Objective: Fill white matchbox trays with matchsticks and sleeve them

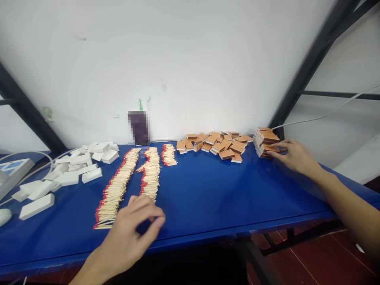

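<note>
My right hand (pixel 293 157) reaches to the far right and grips a brown-topped matchbox (pixel 271 149) between thumb and fingers, at the front of a stack of matchboxes (pixel 267 137). Whether that box is lifted or resting on the others I cannot tell. In the near middle, my left hand (pixel 130 229) hovers low over the front end of the middle row of matches (pixel 151 178). Its thumb and forefinger curl together in a pinch, and nothing shows between them. A longer row of red-tipped matches (pixel 118 190) lies to its left, partly behind the hand. A short row of matches (pixel 169 155) lies farther back.
Loose brown matchboxes (pixel 221 143) are heaped at the back centre-right of the blue table (pixel 204 194). White box pieces (pixel 69 168) are scattered at left, near a cable and a white device (pixel 14 174). Behind stands a white wall with dark metal posts (pixel 305 71).
</note>
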A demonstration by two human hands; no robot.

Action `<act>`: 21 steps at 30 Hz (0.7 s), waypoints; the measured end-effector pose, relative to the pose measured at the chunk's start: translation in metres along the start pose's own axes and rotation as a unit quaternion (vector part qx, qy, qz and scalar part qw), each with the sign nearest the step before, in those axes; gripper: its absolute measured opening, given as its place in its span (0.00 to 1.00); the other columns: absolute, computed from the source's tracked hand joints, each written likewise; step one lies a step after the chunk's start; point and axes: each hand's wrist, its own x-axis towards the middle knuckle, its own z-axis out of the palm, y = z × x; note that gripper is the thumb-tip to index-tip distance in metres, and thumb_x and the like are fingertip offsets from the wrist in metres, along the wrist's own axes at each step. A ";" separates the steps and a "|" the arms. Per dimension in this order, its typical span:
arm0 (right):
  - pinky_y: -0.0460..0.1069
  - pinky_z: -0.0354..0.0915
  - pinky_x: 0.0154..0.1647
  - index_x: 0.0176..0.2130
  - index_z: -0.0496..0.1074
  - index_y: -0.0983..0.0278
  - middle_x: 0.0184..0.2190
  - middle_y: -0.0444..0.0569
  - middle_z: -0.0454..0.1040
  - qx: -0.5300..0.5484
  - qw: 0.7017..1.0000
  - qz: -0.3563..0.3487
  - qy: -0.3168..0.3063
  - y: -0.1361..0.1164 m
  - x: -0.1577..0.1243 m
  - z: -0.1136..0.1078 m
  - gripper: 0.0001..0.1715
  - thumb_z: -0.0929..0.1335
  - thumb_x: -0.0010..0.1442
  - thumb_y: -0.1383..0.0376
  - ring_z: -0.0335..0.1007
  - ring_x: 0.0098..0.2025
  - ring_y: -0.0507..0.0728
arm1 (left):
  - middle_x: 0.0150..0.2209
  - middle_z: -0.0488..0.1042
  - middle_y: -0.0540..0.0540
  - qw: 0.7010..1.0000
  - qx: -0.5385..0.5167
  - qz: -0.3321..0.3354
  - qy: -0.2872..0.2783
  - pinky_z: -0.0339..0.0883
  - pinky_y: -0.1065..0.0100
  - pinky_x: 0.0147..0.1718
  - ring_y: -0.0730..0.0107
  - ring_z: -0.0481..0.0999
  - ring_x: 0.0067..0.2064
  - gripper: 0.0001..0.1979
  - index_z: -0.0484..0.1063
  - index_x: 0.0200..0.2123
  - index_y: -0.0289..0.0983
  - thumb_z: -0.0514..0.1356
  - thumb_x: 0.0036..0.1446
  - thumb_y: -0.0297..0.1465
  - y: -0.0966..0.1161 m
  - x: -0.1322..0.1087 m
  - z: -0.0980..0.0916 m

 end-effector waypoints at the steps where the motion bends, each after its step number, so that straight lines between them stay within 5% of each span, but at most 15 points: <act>1: 0.56 0.65 0.48 0.46 0.77 0.68 0.48 0.62 0.71 0.004 1.000 0.006 0.002 -0.001 -0.002 -0.001 0.27 0.66 0.60 0.50 0.73 0.40 0.61 | 0.28 0.75 0.53 0.999 -0.012 -0.031 0.034 0.67 0.67 0.33 0.71 0.74 0.29 0.10 0.72 0.33 0.42 0.54 0.66 0.28 -0.004 -0.002 -0.008; 5: 0.56 0.65 0.39 0.37 0.76 0.64 0.38 0.59 0.76 -0.034 0.997 0.028 0.059 -0.011 -0.012 -0.008 0.24 0.64 0.59 0.47 0.74 0.38 0.65 | 0.29 0.76 0.53 0.952 0.032 -0.141 0.271 0.68 0.68 0.32 0.68 0.75 0.31 0.07 0.73 0.30 0.41 0.60 0.62 0.30 -0.040 -0.013 -0.057; 6: 0.56 0.64 0.36 0.34 0.75 0.62 0.35 0.59 0.77 -0.046 0.993 0.035 0.099 -0.016 -0.014 -0.010 0.22 0.62 0.60 0.49 0.74 0.37 0.66 | 0.29 0.75 0.53 0.945 0.047 -0.152 0.286 0.67 0.68 0.32 0.69 0.73 0.30 0.08 0.72 0.29 0.40 0.60 0.61 0.31 -0.052 -0.016 -0.070; 9: 0.55 0.63 0.32 0.30 0.71 0.59 0.30 0.58 0.78 -0.035 0.981 0.024 0.192 -0.034 -0.017 -0.012 0.15 0.61 0.57 0.54 0.74 0.33 0.66 | 0.32 0.76 0.53 0.949 0.168 -0.228 0.137 0.64 0.72 0.32 0.72 0.72 0.32 0.10 0.74 0.32 0.39 0.59 0.62 0.37 -0.089 -0.021 -0.106; 11: 0.54 0.63 0.31 0.28 0.70 0.59 0.28 0.55 0.78 -0.004 0.982 -0.041 0.182 -0.054 -0.017 -0.010 0.14 0.62 0.56 0.54 0.73 0.29 0.63 | 0.40 0.78 0.52 0.932 0.266 -0.245 0.018 0.65 0.73 0.34 0.70 0.74 0.35 0.15 0.75 0.40 0.40 0.55 0.64 0.43 -0.112 -0.019 -0.122; 13: 0.52 0.62 0.29 0.25 0.69 0.59 0.23 0.52 0.75 0.031 0.982 -0.118 0.146 -0.081 -0.015 -0.007 0.16 0.62 0.57 0.54 0.70 0.25 0.60 | 0.41 0.79 0.51 0.924 0.293 -0.244 -0.036 0.66 0.71 0.38 0.67 0.76 0.39 0.19 0.75 0.44 0.39 0.53 0.65 0.46 -0.132 -0.012 -0.130; 18: 0.50 0.61 0.30 0.26 0.71 0.61 0.22 0.49 0.74 0.109 0.935 -0.336 0.031 -0.167 -0.008 0.007 0.17 0.62 0.64 0.60 0.68 0.25 0.56 | 0.52 0.74 0.42 0.905 0.347 -0.194 -0.150 0.60 0.55 0.56 0.52 0.69 0.56 0.21 0.73 0.53 0.37 0.55 0.63 0.43 -0.179 0.029 -0.122; 21: 0.50 0.59 0.31 0.26 0.70 0.61 0.21 0.48 0.72 0.103 0.897 -0.430 -0.012 -0.213 -0.004 0.018 0.18 0.61 0.65 0.61 0.66 0.25 0.55 | 0.61 0.67 0.38 0.890 0.368 -0.159 -0.217 0.54 0.47 0.59 0.41 0.60 0.63 0.23 0.75 0.52 0.40 0.66 0.51 0.36 -0.203 0.057 -0.111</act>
